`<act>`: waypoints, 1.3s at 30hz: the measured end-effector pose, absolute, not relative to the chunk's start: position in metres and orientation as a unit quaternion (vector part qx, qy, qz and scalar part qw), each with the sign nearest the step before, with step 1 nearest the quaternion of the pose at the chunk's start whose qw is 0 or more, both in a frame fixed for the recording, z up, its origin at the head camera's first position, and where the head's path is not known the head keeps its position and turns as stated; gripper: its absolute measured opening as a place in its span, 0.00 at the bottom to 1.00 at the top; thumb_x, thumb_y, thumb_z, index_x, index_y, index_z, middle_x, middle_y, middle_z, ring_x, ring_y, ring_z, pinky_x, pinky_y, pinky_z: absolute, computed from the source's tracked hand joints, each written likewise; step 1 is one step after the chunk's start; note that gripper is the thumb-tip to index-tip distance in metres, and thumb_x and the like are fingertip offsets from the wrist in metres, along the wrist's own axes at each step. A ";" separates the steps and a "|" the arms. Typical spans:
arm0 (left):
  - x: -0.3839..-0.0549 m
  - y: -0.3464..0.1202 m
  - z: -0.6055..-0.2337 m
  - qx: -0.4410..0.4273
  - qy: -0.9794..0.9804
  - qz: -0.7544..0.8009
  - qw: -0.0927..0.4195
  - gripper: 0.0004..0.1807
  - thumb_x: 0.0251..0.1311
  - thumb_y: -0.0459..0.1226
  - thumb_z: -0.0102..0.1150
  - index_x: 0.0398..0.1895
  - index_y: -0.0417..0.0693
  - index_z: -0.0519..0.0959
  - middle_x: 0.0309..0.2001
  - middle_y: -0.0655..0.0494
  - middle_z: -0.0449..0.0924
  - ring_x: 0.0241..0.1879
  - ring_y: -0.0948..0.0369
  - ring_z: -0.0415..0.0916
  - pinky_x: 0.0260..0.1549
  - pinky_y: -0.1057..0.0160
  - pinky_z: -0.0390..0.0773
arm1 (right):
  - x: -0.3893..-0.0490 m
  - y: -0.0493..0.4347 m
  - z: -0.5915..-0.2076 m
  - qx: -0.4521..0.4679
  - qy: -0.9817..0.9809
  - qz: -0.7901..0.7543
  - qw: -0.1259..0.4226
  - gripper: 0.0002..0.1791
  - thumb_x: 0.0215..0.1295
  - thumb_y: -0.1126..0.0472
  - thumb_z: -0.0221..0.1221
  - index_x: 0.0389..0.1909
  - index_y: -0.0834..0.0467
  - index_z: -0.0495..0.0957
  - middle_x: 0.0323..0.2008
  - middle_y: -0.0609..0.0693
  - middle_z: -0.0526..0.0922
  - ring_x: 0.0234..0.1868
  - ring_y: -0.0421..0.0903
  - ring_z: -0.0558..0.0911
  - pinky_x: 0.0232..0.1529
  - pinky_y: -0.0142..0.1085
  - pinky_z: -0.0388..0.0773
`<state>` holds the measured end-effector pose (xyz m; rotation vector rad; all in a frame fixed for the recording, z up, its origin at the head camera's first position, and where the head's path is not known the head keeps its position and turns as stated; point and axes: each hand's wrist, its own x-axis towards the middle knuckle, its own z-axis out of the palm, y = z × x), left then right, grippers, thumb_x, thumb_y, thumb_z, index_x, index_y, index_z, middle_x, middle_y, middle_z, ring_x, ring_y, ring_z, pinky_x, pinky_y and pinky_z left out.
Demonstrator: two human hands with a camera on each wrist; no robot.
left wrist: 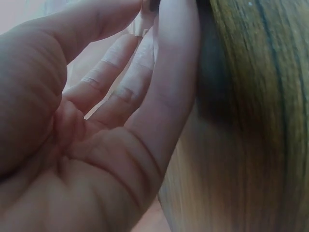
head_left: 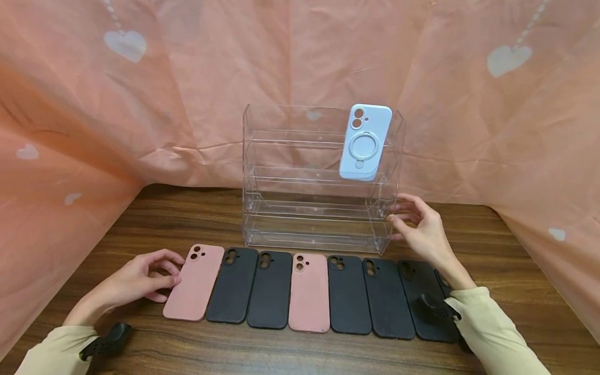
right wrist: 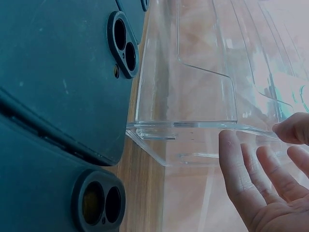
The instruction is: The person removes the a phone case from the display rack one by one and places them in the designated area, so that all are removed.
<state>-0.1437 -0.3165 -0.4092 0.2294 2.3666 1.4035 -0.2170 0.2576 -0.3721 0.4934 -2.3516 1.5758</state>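
Note:
A clear acrylic tiered rack [head_left: 316, 240] stands at the back middle of the table. One pale blue phone case [head_left: 365, 143] with a ring on its back leans in its top tier, on the right. My right hand [head_left: 424, 229] is at the rack's right side, its fingertips against the clear side panel [right wrist: 193, 96]. Below left, my left hand [head_left: 140, 276] rests with thumb and fingertips at the left edge of a pink phone case [head_left: 194, 284]. In the left wrist view, that palm and the lightly bent fingers [left wrist: 169, 82] hold nothing visible.
To the right of that pink case lie several black phone cases [head_left: 269, 290] and another pink case [head_left: 309, 292], in a row before the rack. My right forearm partly covers the rightmost black ones. Peach cloth [head_left: 201, 78] with hearts hangs behind the wooden table [head_left: 211, 349].

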 end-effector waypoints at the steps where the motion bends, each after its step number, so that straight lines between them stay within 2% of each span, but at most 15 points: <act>1: -0.143 -0.316 -0.409 0.083 0.845 0.494 0.186 0.26 0.66 0.38 0.66 0.62 0.35 0.70 0.45 0.42 0.79 0.39 0.63 0.82 0.31 0.56 0.89 | -0.217 0.257 -0.372 0.171 -0.810 0.545 0.133 0.28 0.67 0.78 0.58 0.67 0.64 0.69 0.46 0.51 0.81 0.41 0.36 0.87 0.29 0.40 0.89; 9: -0.140 -0.314 -0.409 0.086 0.854 0.478 0.186 0.26 0.65 0.37 0.67 0.61 0.34 0.71 0.44 0.43 0.76 0.35 0.64 0.82 0.31 0.58 0.89 | -0.220 0.253 -0.369 0.175 -0.803 0.556 0.124 0.27 0.67 0.78 0.59 0.66 0.61 0.70 0.46 0.45 0.83 0.41 0.36 0.87 0.30 0.41 0.90; 16: -0.141 -0.314 -0.404 0.095 0.868 0.451 0.185 0.22 0.67 0.37 0.65 0.60 0.36 0.73 0.43 0.45 0.79 0.36 0.66 0.81 0.30 0.59 0.88 | -0.219 0.252 -0.369 0.170 -0.803 0.558 0.123 0.28 0.67 0.77 0.59 0.66 0.61 0.70 0.47 0.48 0.82 0.41 0.36 0.86 0.30 0.41 0.90; 20: -0.143 -0.312 -0.399 0.094 0.885 0.419 0.178 0.20 0.67 0.38 0.64 0.58 0.38 0.75 0.41 0.47 0.81 0.33 0.65 0.79 0.28 0.60 0.87 | -0.219 0.253 -0.369 0.170 -0.804 0.557 0.122 0.28 0.66 0.77 0.59 0.67 0.62 0.69 0.46 0.48 0.82 0.41 0.36 0.87 0.29 0.40 0.89; 26: -0.149 -0.304 -0.391 0.096 0.909 0.393 0.099 0.16 0.68 0.39 0.64 0.54 0.41 0.78 0.40 0.50 0.84 0.32 0.67 0.80 0.27 0.64 0.84 | -0.219 0.254 -0.369 0.168 -0.807 0.552 0.124 0.29 0.66 0.77 0.59 0.68 0.63 0.69 0.47 0.49 0.81 0.41 0.36 0.87 0.29 0.40 0.89; 34: -0.161 -0.285 -0.385 0.107 0.882 0.459 0.002 0.18 0.69 0.38 0.64 0.57 0.38 0.77 0.50 0.39 0.85 0.42 0.66 0.87 0.36 0.62 0.89 | -0.218 0.255 -0.369 0.167 -0.809 0.549 0.123 0.29 0.67 0.76 0.60 0.68 0.65 0.67 0.47 0.48 0.82 0.41 0.36 0.87 0.30 0.39 0.89; 36: -0.163 -0.279 -0.382 0.106 0.876 0.470 -0.016 0.19 0.69 0.38 0.64 0.58 0.38 0.77 0.49 0.41 0.85 0.42 0.65 0.87 0.37 0.62 0.89 | -0.217 0.256 -0.369 0.167 -0.810 0.549 0.123 0.29 0.67 0.76 0.60 0.68 0.66 0.67 0.47 0.46 0.82 0.41 0.36 0.87 0.30 0.39 0.89; 39: -0.167 -0.271 -0.379 0.104 0.869 0.483 -0.037 0.19 0.69 0.39 0.64 0.58 0.39 0.77 0.48 0.53 0.85 0.43 0.67 0.87 0.39 0.62 0.89 | -0.216 0.257 -0.370 0.168 -0.810 0.548 0.123 0.29 0.67 0.77 0.59 0.68 0.67 0.66 0.46 0.40 0.81 0.41 0.35 0.86 0.30 0.38 0.89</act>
